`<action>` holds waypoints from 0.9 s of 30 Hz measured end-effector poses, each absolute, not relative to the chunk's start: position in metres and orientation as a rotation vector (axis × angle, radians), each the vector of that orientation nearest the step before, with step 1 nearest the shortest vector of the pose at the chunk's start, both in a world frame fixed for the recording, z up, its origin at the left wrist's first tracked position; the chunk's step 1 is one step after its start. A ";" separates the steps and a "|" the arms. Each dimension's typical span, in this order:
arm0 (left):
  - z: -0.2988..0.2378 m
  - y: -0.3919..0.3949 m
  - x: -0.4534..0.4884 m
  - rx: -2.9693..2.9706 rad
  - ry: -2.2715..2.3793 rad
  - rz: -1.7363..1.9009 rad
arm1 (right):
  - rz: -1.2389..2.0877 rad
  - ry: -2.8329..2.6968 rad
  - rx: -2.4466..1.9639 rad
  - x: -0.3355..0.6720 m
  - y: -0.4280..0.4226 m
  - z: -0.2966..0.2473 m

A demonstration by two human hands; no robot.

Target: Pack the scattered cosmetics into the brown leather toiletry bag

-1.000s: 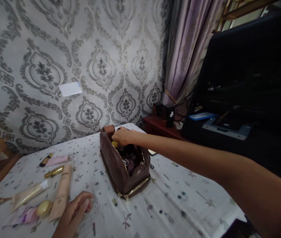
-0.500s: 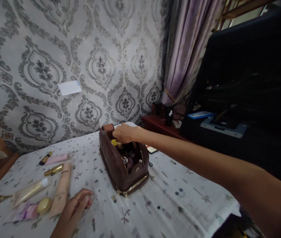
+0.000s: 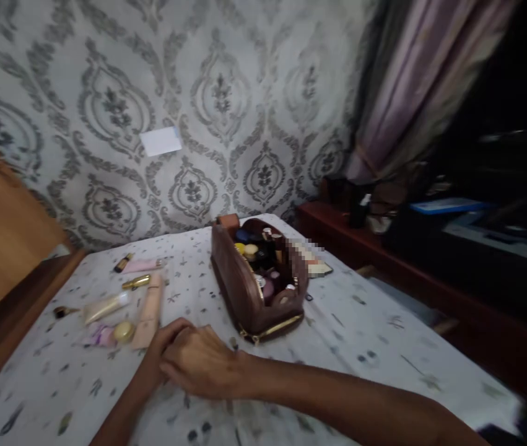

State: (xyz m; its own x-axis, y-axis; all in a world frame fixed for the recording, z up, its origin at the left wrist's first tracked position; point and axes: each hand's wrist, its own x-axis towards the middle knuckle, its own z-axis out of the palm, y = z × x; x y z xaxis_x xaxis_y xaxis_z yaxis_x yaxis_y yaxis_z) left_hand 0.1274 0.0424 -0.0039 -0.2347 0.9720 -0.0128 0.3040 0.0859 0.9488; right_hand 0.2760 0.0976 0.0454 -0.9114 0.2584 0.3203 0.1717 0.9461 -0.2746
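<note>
My right hand (image 3: pixel 205 362) lies over my left hand (image 3: pixel 166 341), just in front of the makeup bag. Its fingers are curled closed, and anything inside them is hidden. Most of the left hand's fingers are covered by the right hand. The brown makeup bag (image 3: pixel 233 282) stands unzipped, with several cosmetics inside, among them a yellow item (image 3: pixel 239 248) and a round beige one (image 3: pixel 250 251). Left of the hands lie a peach tube (image 3: pixel 148 313), a cream tube (image 3: pixel 104 308), a round gold-lidded container (image 3: pixel 124 331) and a purple-and-white pack (image 3: pixel 100 335).
Farther back are a pink tube (image 3: pixel 141 266), a gold tube (image 3: pixel 136 282) and a small black-and-gold item (image 3: pixel 123 262). A brush (image 3: pixel 64 312) lies at the left. Behind the bag is a patterned wall (image 3: pixel 221 142); a dark red cabinet (image 3: pixel 326 224) borders the right side.
My right hand has come out of the bag and moved toward me onto my left hand. The camera view has turned left, so the bag appears farther right.
</note>
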 end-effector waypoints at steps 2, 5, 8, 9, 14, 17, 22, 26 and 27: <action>-0.005 0.043 0.124 1.347 1.569 1.207 | 0.442 -2.699 -0.286 0.259 0.098 0.025; -0.009 0.045 0.118 1.355 1.532 1.324 | 0.714 -2.450 -0.342 0.240 0.103 0.001; -0.013 0.047 0.115 1.339 1.567 1.379 | 0.916 -2.221 -0.240 0.231 0.106 -0.016; -0.013 0.047 0.114 1.337 1.582 1.384 | 0.958 -2.180 -0.210 0.230 0.106 -0.020; -0.014 0.046 0.114 1.358 1.594 1.380 | 1.071 -2.163 -0.201 0.233 0.106 -0.026; -0.016 0.045 0.113 1.372 1.592 1.388 | 1.085 -2.168 -0.209 0.234 0.106 -0.026; -0.022 0.043 0.111 1.396 1.606 1.413 | 1.059 -2.167 -0.185 0.234 0.105 -0.025; -0.022 0.042 0.110 1.424 1.633 1.420 | 1.068 -2.165 -0.169 0.234 0.105 -0.024; -0.021 0.041 0.111 1.433 1.646 1.424 | 1.077 -2.163 -0.165 0.234 0.105 -0.023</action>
State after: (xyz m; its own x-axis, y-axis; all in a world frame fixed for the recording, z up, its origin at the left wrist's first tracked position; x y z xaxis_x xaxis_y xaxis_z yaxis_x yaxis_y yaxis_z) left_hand 0.1109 0.0409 -0.0209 -0.2974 0.9249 0.2368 0.3673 -0.1181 0.9226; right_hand 0.2342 0.1049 -0.0235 -0.7440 0.3995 0.5356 -0.1866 0.6455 -0.7406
